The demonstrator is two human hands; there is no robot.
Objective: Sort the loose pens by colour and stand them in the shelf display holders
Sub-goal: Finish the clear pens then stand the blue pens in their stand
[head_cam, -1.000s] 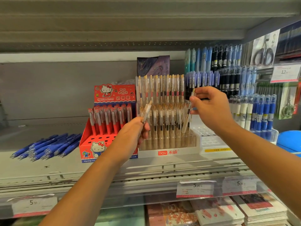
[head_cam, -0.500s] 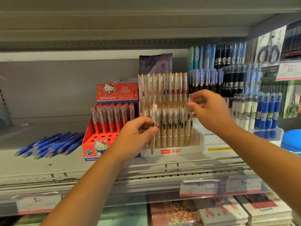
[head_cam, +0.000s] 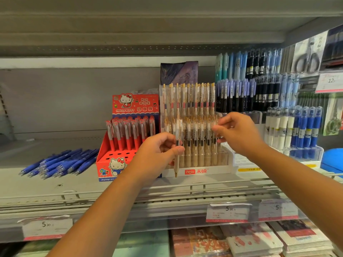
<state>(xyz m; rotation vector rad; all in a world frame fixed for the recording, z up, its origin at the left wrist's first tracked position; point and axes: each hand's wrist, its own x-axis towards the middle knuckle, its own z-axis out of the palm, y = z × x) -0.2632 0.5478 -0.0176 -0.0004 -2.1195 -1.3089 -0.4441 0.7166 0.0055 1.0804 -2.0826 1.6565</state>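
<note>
Left hand grips an upright beige pen before the holder; right hand pinches a standing pen there.

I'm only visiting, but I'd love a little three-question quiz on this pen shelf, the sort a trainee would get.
1. True or false: the left hand holds a beige pen upright, tip down.
2. The loose blue pens lie: A) left of the red holder, B) inside it, C) right of it.
3. Which hand touches the pens standing in the white holder?

Key: 1 true; 2 A; 3 the right hand.
</note>
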